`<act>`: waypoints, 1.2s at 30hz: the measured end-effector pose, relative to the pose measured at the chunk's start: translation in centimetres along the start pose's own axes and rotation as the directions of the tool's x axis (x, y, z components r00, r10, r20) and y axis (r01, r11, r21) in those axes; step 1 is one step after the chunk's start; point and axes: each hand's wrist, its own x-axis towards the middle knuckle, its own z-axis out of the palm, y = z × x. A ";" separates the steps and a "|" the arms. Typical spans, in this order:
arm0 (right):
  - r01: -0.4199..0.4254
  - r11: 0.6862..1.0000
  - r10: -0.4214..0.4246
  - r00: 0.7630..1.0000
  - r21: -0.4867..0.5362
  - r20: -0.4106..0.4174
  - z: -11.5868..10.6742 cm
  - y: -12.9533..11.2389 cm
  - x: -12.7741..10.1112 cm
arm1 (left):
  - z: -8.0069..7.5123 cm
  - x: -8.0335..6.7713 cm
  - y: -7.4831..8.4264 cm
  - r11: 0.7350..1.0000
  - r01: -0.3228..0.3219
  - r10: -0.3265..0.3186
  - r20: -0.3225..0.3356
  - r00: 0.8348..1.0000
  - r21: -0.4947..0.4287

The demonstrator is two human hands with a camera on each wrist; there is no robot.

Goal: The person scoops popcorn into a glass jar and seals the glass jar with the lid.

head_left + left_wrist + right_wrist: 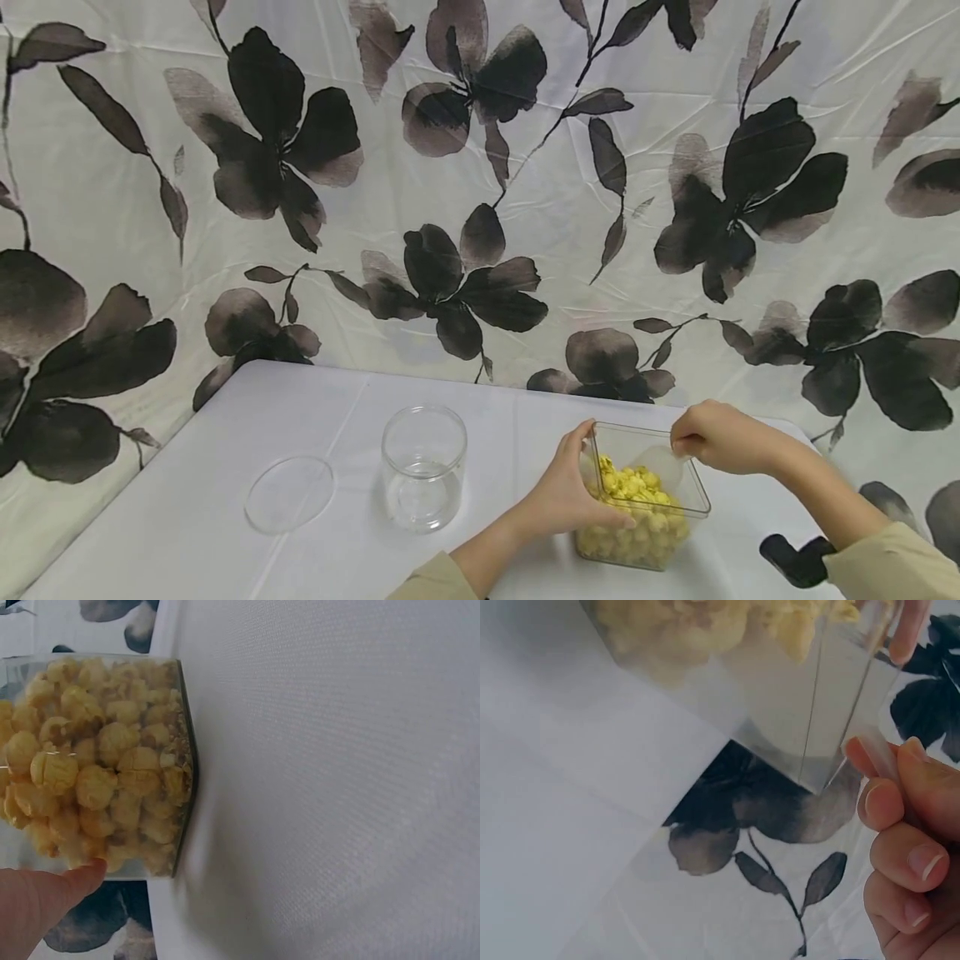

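Note:
A clear square container [641,533] of yellow popcorn [637,483] stands on the table, tilted slightly. My left hand [558,492] grips it from the left side, thumb across the near wall; in the left wrist view a fingertip presses the wall beside the popcorn [97,757]. At the container's right rim, my right hand [712,437] pinches the handle of a translucent whitish scoop [660,467], whose head reaches inside above the popcorn. The right wrist view shows curled fingers [922,862] around the pale handle.
Left of the container stands a clear glass jar [423,475] without a lid on it. Farther left, a clear round lid [289,495] lies flat on the white tablecloth [187,517]. A floral curtain [585,250] hangs behind the table.

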 end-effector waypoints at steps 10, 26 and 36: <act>-0.178 0.963 0.167 0.983 0.202 0.071 0.8 0.5 -0.5 | 0.1 -0.1 0.0 1.000 -0.003 0.003 0.004 1.000 0.009; -0.342 0.851 0.323 0.939 0.399 0.117 1.2 0.8 -1.3 | 0.1 0.1 -0.1 1.000 0.002 -0.002 0.011 1.000 -0.008; -0.388 0.790 0.377 0.918 0.475 0.123 1.0 0.9 -1.5 | 0.0 0.1 0.0 1.000 0.012 -0.012 0.015 1.000 -0.004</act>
